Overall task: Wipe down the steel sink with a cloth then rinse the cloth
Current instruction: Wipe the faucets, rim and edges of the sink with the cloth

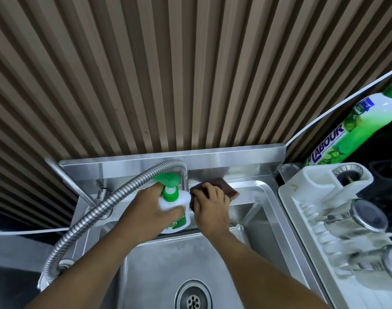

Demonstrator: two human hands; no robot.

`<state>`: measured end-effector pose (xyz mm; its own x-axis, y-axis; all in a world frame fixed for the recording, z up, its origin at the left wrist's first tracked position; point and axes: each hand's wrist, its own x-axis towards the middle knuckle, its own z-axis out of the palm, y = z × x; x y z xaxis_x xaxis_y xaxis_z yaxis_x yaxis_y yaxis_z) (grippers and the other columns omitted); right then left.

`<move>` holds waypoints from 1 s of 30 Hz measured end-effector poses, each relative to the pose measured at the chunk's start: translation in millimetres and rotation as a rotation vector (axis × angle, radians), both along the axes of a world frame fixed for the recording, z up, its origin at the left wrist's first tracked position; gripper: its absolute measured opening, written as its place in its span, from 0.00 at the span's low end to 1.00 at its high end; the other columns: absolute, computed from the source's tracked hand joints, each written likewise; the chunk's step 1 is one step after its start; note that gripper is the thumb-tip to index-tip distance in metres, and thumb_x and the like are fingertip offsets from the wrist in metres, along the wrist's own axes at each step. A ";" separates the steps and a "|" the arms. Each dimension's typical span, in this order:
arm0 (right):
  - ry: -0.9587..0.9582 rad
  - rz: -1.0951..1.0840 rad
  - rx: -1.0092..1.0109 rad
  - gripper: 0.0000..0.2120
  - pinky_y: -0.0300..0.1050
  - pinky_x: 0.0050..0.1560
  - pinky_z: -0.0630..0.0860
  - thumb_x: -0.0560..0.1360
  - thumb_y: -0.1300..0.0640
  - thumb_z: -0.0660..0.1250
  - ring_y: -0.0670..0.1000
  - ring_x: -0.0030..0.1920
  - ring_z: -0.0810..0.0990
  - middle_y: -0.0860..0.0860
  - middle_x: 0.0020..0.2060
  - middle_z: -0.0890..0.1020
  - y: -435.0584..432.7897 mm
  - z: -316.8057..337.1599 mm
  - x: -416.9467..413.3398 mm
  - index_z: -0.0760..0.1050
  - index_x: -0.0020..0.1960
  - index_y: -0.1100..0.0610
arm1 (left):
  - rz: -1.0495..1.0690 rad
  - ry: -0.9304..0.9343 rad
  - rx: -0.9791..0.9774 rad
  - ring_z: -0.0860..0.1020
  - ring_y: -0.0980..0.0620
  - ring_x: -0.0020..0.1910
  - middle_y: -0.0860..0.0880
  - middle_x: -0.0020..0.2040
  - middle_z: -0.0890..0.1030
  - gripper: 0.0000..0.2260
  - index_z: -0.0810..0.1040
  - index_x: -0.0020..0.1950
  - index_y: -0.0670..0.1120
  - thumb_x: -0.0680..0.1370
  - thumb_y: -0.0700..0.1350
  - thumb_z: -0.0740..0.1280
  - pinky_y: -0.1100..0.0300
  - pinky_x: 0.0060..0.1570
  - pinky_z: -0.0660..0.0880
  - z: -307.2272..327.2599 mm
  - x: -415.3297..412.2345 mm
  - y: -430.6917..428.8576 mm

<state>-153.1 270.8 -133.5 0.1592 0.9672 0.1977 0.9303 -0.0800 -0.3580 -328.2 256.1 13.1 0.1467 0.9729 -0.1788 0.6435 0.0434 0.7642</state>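
Observation:
The steel sink (277, 210) fills the lower middle, its drain (192, 297) at the bottom. On the sink's back ledge lies a dark brown cloth (221, 186). My right hand (209, 208) rests on the cloth's near left part, fingers bent over it. My left hand (150, 210) grips a white soap bottle with a green pump (174, 197) just left of the cloth, beside the tap's upright pipe (185, 179).
A flexible steel hose (79, 224) arcs from the left rim up to the tap. A white dish rack (337, 219) with glasses stands at the right. A green dish-liquid bottle (355, 121) leans behind it. A ribbed wall rises at the back.

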 end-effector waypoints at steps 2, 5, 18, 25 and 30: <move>-0.032 0.053 0.031 0.15 0.56 0.59 0.70 0.78 0.51 0.61 0.56 0.64 0.73 0.50 0.65 0.77 -2.8 -6.9 0.0 0.80 0.62 0.47 | -0.002 0.001 0.011 0.81 0.57 0.43 0.58 0.42 0.83 0.11 0.78 0.47 0.54 0.69 0.51 0.77 0.57 0.46 0.79 -0.3 0.6 -0.1; -0.079 0.149 0.048 0.21 0.60 0.64 0.67 0.79 0.50 0.54 0.58 0.69 0.70 0.52 0.70 0.74 -6.7 -7.7 9.8 0.75 0.69 0.47 | -0.005 0.003 0.006 0.81 0.56 0.43 0.58 0.41 0.83 0.11 0.78 0.46 0.54 0.69 0.51 0.77 0.55 0.46 0.79 -1.0 -0.8 -1.3; 0.068 0.300 0.088 0.16 0.59 0.69 0.68 0.78 0.54 0.58 0.48 0.68 0.71 0.45 0.65 0.78 -19.2 -6.8 28.1 0.77 0.63 0.50 | -0.009 -0.004 -0.002 0.82 0.57 0.43 0.58 0.42 0.83 0.11 0.78 0.47 0.54 0.69 0.50 0.77 0.54 0.48 0.80 -3.1 -0.1 -1.3; 0.053 0.112 0.025 0.34 0.57 0.74 0.63 0.74 0.41 0.62 0.57 0.70 0.65 0.56 0.72 0.67 -15.1 5.3 18.7 0.66 0.74 0.58 | -0.004 -0.011 -0.005 0.81 0.58 0.41 0.59 0.40 0.83 0.11 0.78 0.46 0.54 0.68 0.51 0.77 0.54 0.46 0.80 -4.8 -0.6 0.5; -0.112 0.247 -0.078 0.40 0.62 0.78 0.50 0.72 0.39 0.58 0.57 0.78 0.55 0.56 0.77 0.61 -11.3 1.7 20.2 0.59 0.79 0.56 | -0.013 0.001 -0.003 0.81 0.57 0.43 0.57 0.42 0.83 0.12 0.78 0.48 0.54 0.69 0.51 0.77 0.53 0.48 0.80 -5.3 0.1 1.2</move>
